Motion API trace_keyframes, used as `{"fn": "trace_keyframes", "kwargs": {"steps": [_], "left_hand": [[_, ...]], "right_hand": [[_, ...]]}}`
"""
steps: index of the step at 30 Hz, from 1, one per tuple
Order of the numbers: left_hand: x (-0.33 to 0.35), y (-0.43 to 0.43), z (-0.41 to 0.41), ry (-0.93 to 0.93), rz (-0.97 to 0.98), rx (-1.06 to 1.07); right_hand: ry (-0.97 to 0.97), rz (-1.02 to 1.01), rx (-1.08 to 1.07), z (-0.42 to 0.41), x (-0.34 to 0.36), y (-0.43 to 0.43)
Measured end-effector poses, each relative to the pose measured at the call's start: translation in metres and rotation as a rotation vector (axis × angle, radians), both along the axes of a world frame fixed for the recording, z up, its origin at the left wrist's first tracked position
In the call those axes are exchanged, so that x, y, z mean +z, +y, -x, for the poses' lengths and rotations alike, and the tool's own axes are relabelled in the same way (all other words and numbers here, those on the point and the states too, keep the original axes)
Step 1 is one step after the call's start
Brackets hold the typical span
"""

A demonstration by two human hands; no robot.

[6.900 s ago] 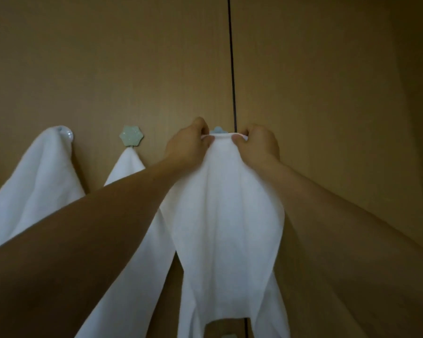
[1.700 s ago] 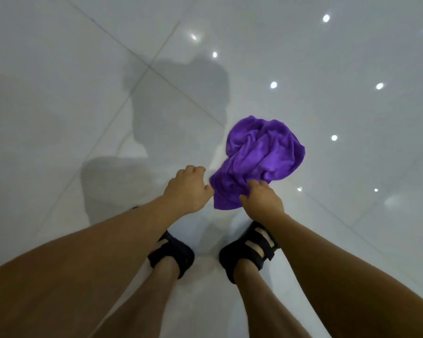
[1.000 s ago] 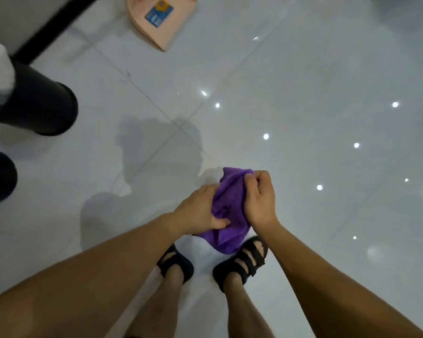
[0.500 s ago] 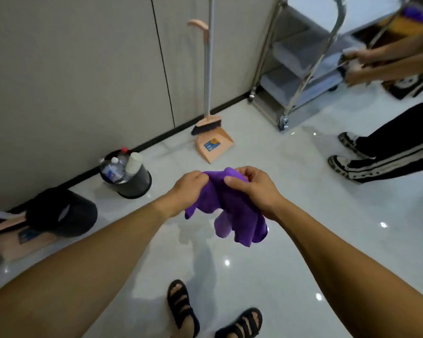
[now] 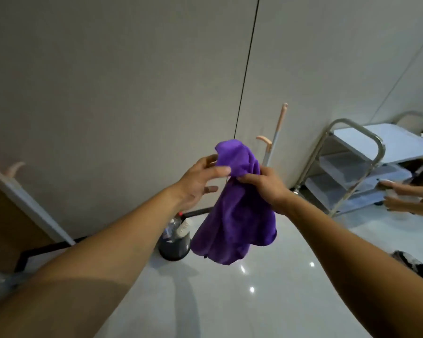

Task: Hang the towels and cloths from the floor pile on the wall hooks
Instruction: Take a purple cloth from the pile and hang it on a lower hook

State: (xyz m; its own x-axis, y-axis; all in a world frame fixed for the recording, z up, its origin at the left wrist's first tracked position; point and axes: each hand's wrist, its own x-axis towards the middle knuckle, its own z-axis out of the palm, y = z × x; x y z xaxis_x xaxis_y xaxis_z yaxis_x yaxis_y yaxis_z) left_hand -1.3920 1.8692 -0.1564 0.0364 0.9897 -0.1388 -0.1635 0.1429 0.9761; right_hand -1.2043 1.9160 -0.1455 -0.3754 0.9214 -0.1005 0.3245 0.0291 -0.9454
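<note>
A purple cloth, soft and fleecy with a microfibre look, hangs in the air between the two hands, bunched and crumpled. The right hand pinches it at a gathered neck just below its top. Above that pinch a rounded lobe of fabric stands up, touching the outstretched thumb and fingers of the left hand. Below the right hand, the bulk of the cloth drops in loose, deep folds, widening toward an uneven, rumpled lower edge, well under both wrists.

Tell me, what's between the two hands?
The purple cloth: its bunched top sits between the left hand and the right hand, in the head view.
</note>
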Motion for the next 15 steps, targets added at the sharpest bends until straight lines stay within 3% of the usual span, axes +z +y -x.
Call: {"fn": "trace_keyframes", "kwargs": {"steps": [2, 4, 7, 10, 13, 15], "left_hand": [[0.001, -0.010, 0.011, 0.236, -0.001, -0.115], [0.002, -0.020, 0.013, 0.305, 0.062, -0.145], [0.016, -0.028, 0.022, 0.305, 0.101, 0.090], [0.038, -0.030, 0.045, 0.132, 0.069, 0.334], [0.069, -0.035, 0.072, -0.161, 0.054, 0.577], [0.086, -0.045, 0.088, -0.214, 0.050, 0.580]], "right_hand": [[0.161, 0.120, 0.083, 0.021, 0.028, 0.009], [0.212, 0.181, 0.197, 0.047, 0.052, 0.016], [0.281, 0.228, 0.218, 0.082, 0.074, 0.027], [0.417, 0.408, 0.288, 0.103, 0.071, 0.036], [0.358, 0.434, 0.547, 0.116, 0.048, 0.035], [0.297, 0.429, 0.733, 0.127, 0.037, 0.023]]}}
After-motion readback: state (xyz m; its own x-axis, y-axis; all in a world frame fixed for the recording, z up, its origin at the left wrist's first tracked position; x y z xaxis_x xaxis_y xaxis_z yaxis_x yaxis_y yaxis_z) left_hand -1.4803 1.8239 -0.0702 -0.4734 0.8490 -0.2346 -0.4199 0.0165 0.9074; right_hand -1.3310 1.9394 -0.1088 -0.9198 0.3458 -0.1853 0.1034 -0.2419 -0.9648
